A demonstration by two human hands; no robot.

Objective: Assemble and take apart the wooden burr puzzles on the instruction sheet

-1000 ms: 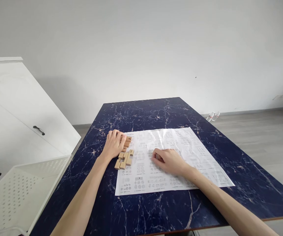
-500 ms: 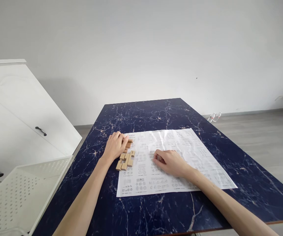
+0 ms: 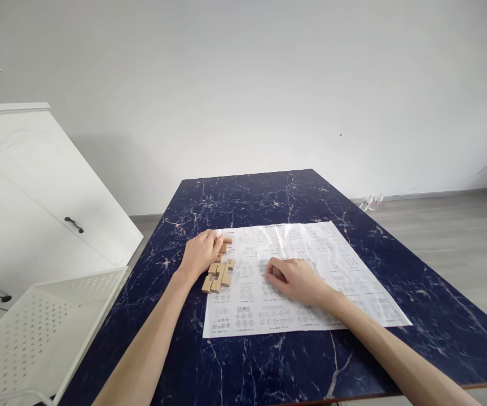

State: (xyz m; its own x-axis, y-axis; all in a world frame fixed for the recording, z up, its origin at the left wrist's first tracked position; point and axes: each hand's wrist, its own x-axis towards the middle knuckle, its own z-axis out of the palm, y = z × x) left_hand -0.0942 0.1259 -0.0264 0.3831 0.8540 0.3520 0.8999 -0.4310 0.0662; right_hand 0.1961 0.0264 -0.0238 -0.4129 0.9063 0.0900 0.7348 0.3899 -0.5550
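My left hand [image 3: 201, 255] is curled over the far-left corner of a printed sheet, its thumb against brown wooden blocks [image 3: 223, 248]; the other fingertips and part of the blocks are hidden behind it. Just nearer to me, a cluster of pale wooden blocks [image 3: 222, 275] lies on the sheet's left edge, one marked with a dark figure. The white paper sheet [image 3: 277, 327] carries rows of small diagrams and text. On its middle rests my right hand [image 3: 296, 279], fingers loosely curled in, with nothing visible in them.
The sheet lies on a dark blue marbled table [image 3: 243, 197]. To the left stand a white cabinet [image 3: 86, 186] with black handles and a white perforated chair or basket [image 3: 18, 344]. Clear bottles [image 3: 372, 202] are on the floor beyond the table's right edge.
My left hand has shifted very slightly over the brown blocks. The whole view has drifted a little; my right hand keeps its place on the sheet.
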